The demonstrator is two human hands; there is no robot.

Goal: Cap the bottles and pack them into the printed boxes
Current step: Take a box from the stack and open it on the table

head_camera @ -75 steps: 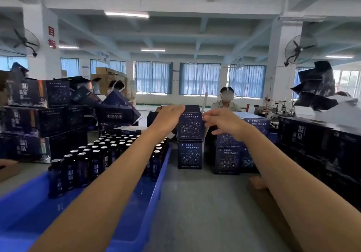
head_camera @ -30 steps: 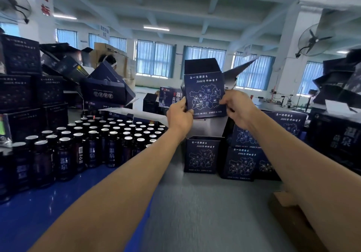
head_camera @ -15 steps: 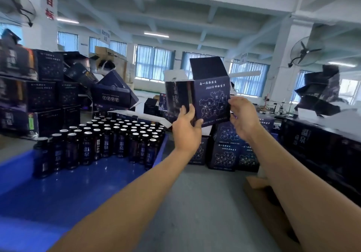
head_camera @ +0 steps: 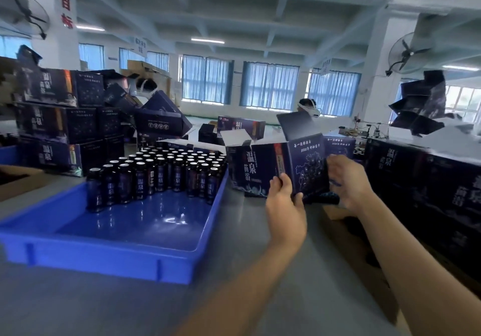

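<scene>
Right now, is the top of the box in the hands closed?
No, the top flaps of the printed box stand up open, one dark and one white.

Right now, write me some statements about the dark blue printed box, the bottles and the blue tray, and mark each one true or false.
1. The left hand and the right hand both grip the dark blue printed cardboard box. True.
2. The box is closed on top. False: its top flap stands open.
3. The dark silver-capped bottles stand upright in the blue plastic tray. True.
4. The bottles fill the tray from end to end. False: they crowd its far end.
5. The box sits inside the tray. False: it is held to the tray's right.
</scene>
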